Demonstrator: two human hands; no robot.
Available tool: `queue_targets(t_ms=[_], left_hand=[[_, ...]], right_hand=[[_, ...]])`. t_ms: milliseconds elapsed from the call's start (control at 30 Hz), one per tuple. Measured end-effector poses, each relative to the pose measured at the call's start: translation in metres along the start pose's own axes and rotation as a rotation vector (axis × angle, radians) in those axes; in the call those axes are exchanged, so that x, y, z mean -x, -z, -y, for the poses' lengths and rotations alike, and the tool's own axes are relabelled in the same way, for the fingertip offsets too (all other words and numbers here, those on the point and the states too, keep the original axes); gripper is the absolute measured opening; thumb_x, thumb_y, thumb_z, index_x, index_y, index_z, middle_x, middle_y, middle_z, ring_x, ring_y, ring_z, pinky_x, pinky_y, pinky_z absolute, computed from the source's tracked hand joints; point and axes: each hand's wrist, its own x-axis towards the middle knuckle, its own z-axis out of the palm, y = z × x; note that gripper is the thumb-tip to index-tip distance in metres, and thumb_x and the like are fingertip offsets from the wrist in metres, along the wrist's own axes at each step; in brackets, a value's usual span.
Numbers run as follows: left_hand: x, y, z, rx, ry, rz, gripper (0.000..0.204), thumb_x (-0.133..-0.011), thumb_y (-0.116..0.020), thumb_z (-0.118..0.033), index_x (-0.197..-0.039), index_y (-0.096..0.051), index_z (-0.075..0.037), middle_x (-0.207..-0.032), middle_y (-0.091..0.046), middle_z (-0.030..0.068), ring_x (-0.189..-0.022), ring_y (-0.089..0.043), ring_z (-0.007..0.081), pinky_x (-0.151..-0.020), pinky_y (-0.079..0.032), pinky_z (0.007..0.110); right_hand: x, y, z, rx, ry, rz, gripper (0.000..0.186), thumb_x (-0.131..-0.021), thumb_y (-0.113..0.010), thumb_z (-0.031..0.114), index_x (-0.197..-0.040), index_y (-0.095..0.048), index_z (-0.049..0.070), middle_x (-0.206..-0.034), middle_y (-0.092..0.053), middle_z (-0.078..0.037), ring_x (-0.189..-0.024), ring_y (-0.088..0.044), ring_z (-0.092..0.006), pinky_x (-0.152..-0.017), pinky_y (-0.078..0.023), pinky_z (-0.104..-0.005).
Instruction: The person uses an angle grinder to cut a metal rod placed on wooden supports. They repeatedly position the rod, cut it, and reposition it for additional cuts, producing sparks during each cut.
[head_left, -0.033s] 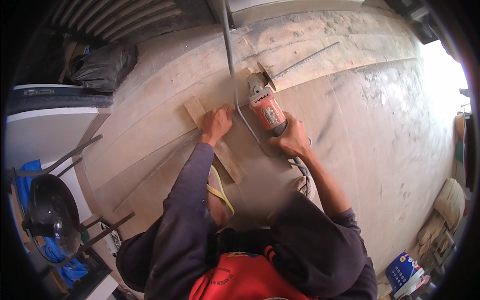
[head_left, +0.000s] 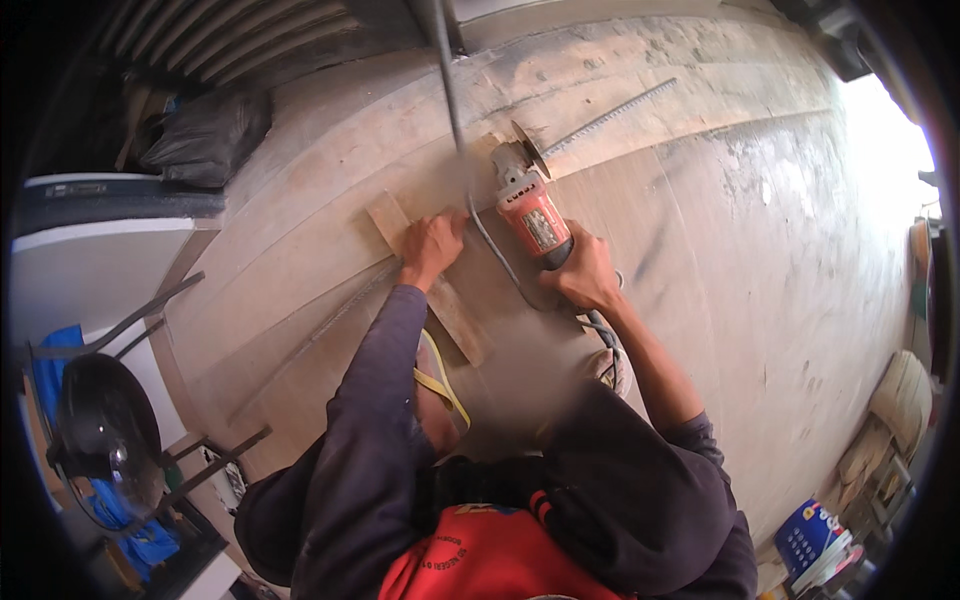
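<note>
Our right hand [head_left: 587, 268] is wrapped around the rear of a red angle grinder [head_left: 535, 218], held over the floor [head_left: 760, 320] with its disc [head_left: 530, 150] beside a ribbed metal rod [head_left: 615, 116]. Our left hand [head_left: 433, 248] curls over a wooden strip [head_left: 460, 322]; we cannot tell what it grips.

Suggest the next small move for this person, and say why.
I'd probably have the left hand ease the cord leftward, farther from the grinder. The cord runs between that hand and the grinder, close to both, while the right hand grips the grinder's rear end.
</note>
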Motion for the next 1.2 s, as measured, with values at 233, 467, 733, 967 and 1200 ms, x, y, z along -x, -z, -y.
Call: queue_targets(t_ms=[233,467,733,967,1200], left_hand=[[-0.003,-0.005,0.006,0.047,-0.065,-0.004,0.035,-0.098,-0.043,-0.035,-0.089,-0.066,-0.010,-0.080,-0.066,0.0215,-0.077,-0.062,0.0446,-0.065,-0.048,0.053],[-0.004,-0.012,0.010,-0.102,-0.044,-0.012,0.034,-0.097,-0.044,-0.033,-0.089,-0.066,-0.009,-0.077,-0.065,0.0229,-0.074,-0.062,0.0450,-0.063,-0.048,0.053],[-0.002,-0.004,0.005,-0.063,-0.014,0.008,0.032,-0.097,-0.046,-0.033,-0.090,-0.065,-0.008,-0.080,-0.064,0.0240,-0.078,-0.061,0.0462,-0.065,-0.047,0.054],[-0.003,-0.007,0.009,-0.097,0.020,0.021,0.024,-0.093,-0.052,-0.029,-0.097,-0.070,-0.014,-0.082,-0.067,0.0191,-0.079,-0.064,0.0413,-0.066,-0.050,0.051],[-0.001,-0.008,0.007,-0.084,-0.043,-0.036,0.025,-0.094,-0.048,-0.028,-0.091,-0.064,-0.009,-0.074,-0.066,0.0210,-0.069,-0.064,0.0423,-0.060,-0.051,0.053]], right_hand=[[-0.003,-0.003,-0.009,0.004,0.045,-0.027,0.063,-0.058,-0.070,0.021,-0.115,-0.057,-0.005,-0.081,-0.065,-0.029,-0.082,-0.065,-0.0428,-0.077,-0.051,-0.0461],[-0.005,-0.002,-0.009,-0.010,-0.031,0.012,0.064,-0.057,-0.071,0.020,-0.116,-0.059,-0.002,-0.089,-0.067,-0.025,-0.083,-0.066,-0.0397,-0.080,-0.052,-0.0420],[-0.006,-0.002,-0.005,-0.061,-0.032,0.016,0.065,-0.057,-0.074,0.020,-0.116,-0.059,-0.003,-0.089,-0.067,-0.025,-0.085,-0.067,-0.0376,-0.080,-0.052,-0.0411],[-0.006,0.000,-0.002,-0.063,-0.051,0.024,0.065,-0.057,-0.075,0.019,-0.117,-0.059,-0.003,-0.092,-0.067,-0.025,-0.087,-0.067,-0.0356,-0.081,-0.051,-0.0400],[-0.006,0.000,-0.001,-0.034,-0.023,0.015,0.067,-0.058,-0.075,0.023,-0.116,-0.058,-0.004,-0.092,-0.066,-0.028,-0.089,-0.066,-0.0396,-0.082,-0.051,-0.0426]])
